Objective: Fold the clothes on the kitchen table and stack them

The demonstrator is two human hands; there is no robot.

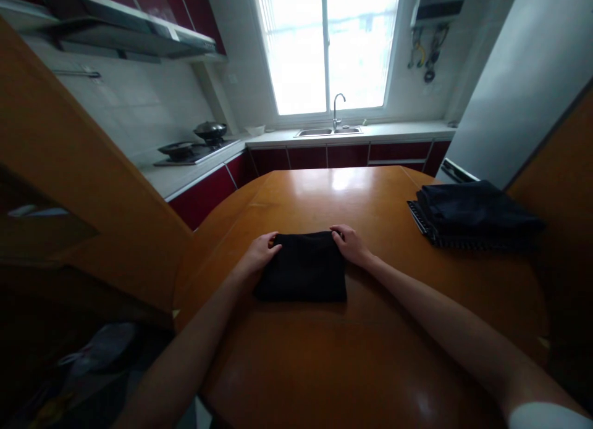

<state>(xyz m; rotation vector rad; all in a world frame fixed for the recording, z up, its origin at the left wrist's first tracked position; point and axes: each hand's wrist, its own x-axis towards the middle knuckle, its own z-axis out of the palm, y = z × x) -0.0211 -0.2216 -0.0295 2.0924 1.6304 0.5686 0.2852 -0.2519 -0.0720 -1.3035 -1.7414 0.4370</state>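
A small folded black cloth (pixel 303 267) lies on the round wooden table (pixel 352 355) in front of me. My left hand (pixel 259 254) grips its far left corner, fingers curled over the edge. My right hand (pixel 351 244) pinches the far right corner in the same way. Both forearms reach in from the near edge of the table.
A stack of folded dark garments (pixel 472 216) sits at the table's right side. Behind the table run a counter with a stove and pans (pixel 194 148), a sink with a tap (pixel 330 129) under a bright window, and a grey fridge (pixel 519 89) on the right.
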